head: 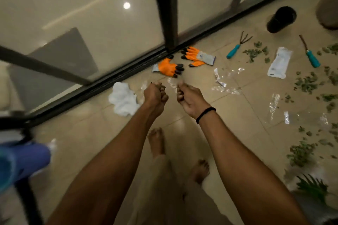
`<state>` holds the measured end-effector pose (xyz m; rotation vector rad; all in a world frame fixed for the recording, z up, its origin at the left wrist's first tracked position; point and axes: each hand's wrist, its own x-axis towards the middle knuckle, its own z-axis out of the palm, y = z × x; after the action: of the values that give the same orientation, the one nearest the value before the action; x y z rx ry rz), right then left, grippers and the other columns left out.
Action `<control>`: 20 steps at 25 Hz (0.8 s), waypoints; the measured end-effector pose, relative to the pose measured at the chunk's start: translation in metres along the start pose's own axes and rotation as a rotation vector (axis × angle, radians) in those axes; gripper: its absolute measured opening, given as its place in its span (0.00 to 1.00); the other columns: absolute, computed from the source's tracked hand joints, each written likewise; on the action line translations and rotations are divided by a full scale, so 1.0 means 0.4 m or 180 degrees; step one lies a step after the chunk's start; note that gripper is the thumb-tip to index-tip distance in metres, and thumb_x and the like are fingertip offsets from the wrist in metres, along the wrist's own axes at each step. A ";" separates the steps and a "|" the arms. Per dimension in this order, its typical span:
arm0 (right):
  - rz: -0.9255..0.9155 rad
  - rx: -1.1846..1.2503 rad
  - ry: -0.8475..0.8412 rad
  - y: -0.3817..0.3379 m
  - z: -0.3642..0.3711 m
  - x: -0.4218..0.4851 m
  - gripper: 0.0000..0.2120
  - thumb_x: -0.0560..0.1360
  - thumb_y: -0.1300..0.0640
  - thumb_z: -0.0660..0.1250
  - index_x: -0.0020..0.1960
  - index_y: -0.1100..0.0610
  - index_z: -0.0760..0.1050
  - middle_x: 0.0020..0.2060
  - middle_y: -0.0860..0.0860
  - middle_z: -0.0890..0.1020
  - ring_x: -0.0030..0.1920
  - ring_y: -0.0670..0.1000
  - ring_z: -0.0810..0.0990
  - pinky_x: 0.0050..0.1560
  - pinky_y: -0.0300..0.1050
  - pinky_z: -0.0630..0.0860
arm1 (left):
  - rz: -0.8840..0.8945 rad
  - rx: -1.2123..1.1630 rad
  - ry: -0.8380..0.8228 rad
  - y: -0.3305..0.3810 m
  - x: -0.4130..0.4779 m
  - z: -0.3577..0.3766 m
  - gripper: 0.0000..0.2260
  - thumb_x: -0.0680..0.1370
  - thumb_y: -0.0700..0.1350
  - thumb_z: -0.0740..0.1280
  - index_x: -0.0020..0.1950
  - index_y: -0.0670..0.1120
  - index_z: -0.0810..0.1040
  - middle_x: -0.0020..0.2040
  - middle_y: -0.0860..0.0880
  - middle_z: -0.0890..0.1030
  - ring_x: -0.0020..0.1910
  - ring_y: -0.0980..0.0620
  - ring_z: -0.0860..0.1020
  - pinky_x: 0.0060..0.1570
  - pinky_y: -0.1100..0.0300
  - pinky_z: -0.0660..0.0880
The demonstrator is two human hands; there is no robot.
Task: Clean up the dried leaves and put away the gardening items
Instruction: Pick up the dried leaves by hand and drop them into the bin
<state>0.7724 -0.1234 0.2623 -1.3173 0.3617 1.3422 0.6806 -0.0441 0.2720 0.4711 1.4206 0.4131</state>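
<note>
Leaves [307, 83] - most lie loose on the floor [237, 124] in heaps, well right of the gloves [169, 66]. A few bits poke from the left hand [155, 95] just below the gloves, fingers [164, 97] clenched round them. Right hand [190, 100] is beside it, also clenched - contents hidden. Likely carrying a handful off: keep fists tight so crumbs don't drop. Rake [236, 49], teal tool [311, 55] and pot [281, 20] sit right of the gloves, untouched; cloth [122, 98] is left of them.
</note>
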 end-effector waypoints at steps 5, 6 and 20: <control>0.0199 -0.0622 -0.0557 0.194 0.324 -0.113 0.09 0.81 0.56 0.65 0.47 0.62 0.76 0.34 0.51 0.71 0.32 0.44 0.67 0.29 0.33 0.68 | 0.0132 -0.0898 0.0483 0.140 -0.065 -0.382 0.13 0.79 0.34 0.53 0.36 0.46 0.65 0.26 0.50 0.65 0.19 0.57 0.58 0.19 0.66 0.54; 0.0243 -0.0724 -0.0631 0.245 0.382 -0.119 0.08 0.81 0.56 0.65 0.48 0.61 0.76 0.34 0.51 0.72 0.31 0.44 0.68 0.30 0.33 0.68 | 0.0163 -0.1037 0.0565 0.160 -0.062 -0.457 0.13 0.79 0.33 0.53 0.36 0.46 0.66 0.27 0.50 0.65 0.18 0.57 0.58 0.18 0.66 0.55; 0.1161 -0.1959 -0.0882 1.216 1.209 -0.131 0.05 0.81 0.59 0.64 0.50 0.61 0.74 0.33 0.53 0.73 0.31 0.46 0.70 0.31 0.36 0.71 | 0.0010 -0.1950 0.1599 0.257 0.102 -1.718 0.13 0.80 0.35 0.56 0.37 0.47 0.66 0.27 0.51 0.66 0.17 0.58 0.59 0.17 0.67 0.54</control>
<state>0.1257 0.1087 0.2312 -1.5775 -0.0176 2.0241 0.0027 0.1085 0.2337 -0.1444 1.6704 0.9796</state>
